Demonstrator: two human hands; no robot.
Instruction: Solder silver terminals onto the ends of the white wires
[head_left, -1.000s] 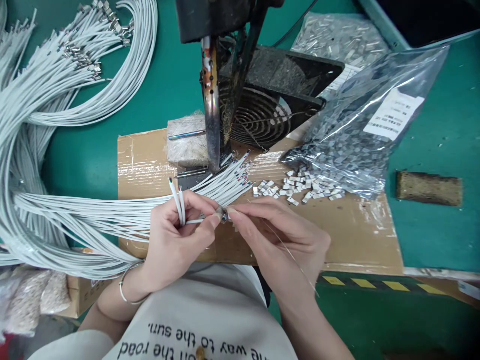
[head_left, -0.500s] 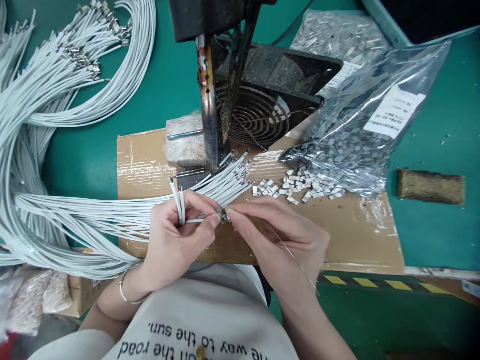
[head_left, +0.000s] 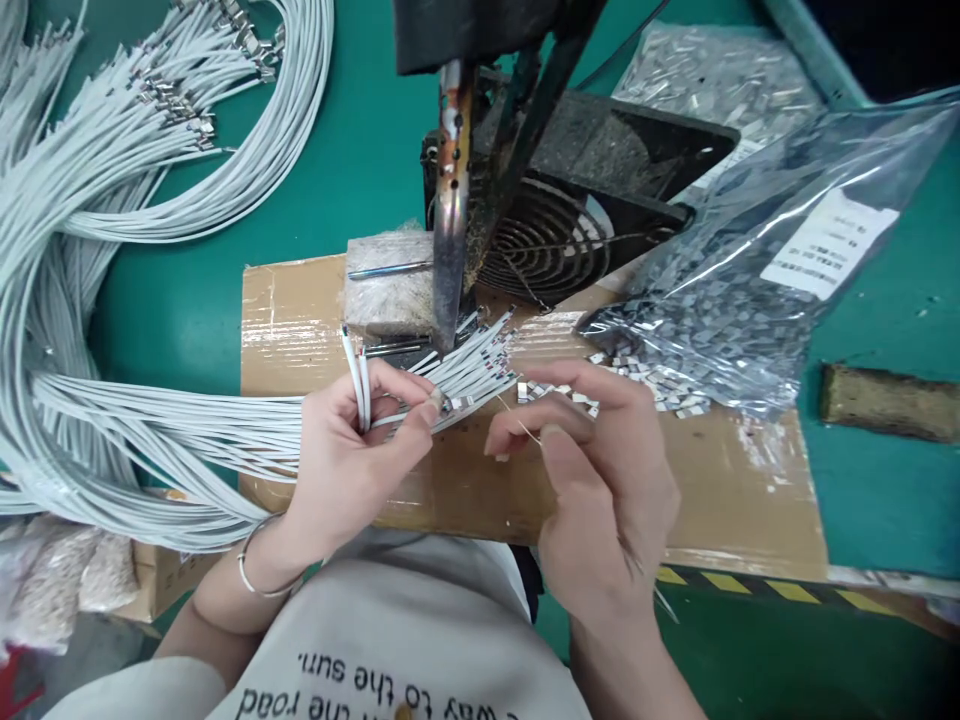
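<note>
Between its thumb and forefinger, my left hand pinches a white cable, whose end carries a small metal connector just past the fingertips. More white cables stick up between the fingers of the same hand. To the right, apart from the connector, my right hand holds a thin strand of solder wire by the thumb, its other fingers bent and spread. The wire's tail shows below the wrist. A soldering iron points down above the cables, its tip behind my left hand.
Small metal connector shells lie behind my right hand. A plastic bag of them and a black fan stand behind. Bundled white cables cover the left. Cardboard lies under my hands; a brown block is at right.
My right hand has drawn away from the left fingertips to the right, with its fingers spreading. My left hand keeps its pinch. The view has shifted slightly.
</note>
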